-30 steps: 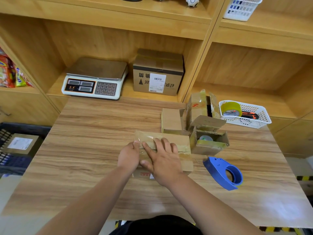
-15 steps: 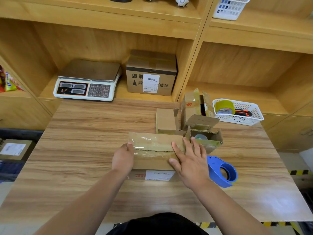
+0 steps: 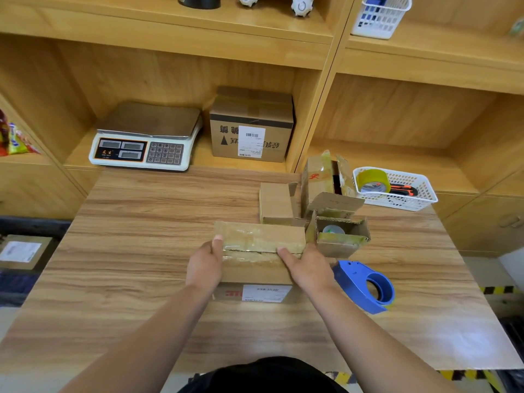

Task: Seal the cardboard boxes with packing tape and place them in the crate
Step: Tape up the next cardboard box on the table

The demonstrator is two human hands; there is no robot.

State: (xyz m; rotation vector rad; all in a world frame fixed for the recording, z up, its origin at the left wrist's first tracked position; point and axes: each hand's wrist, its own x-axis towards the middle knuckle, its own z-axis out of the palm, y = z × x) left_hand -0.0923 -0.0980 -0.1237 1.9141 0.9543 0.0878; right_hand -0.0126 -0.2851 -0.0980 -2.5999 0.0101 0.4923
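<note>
The left hand (image 3: 204, 268) grips the left end of a cardboard box (image 3: 259, 236), thumb laid over the top and the fingers out of sight down the side. The right hand (image 3: 307, 268) grips the right end the same way, thumb on the lid. The box sits flat on the worktop (image 3: 141, 222), near its middle, just in front of the person. A glossy strip of packing tape (image 3: 249, 252) runs along the seam between the flaps from end to end, wrinkled in places, so this box looks sealed. What is left for it, I judge, is the lift across to the crate (image 3: 34, 225), which stands on the floor well off the worktop's left edge. One labelled parcel (image 3: 24, 251) already lies there, so at least one box appears done.

Just beside the right hand lies the blue tape dispenser (image 3: 365, 285), set down on the worktop and held by neither hand. Behind it stands a small open box (image 3: 340, 239) with flaps up and something round inside. Further back are a taller open box (image 3: 320, 177) and, to its left, a closed plain box (image 3: 276, 202) with no tape I can make out. Those three seem to need sealing and crating yet, so the task is perhaps a third of the way through — a rough guess.
</note>
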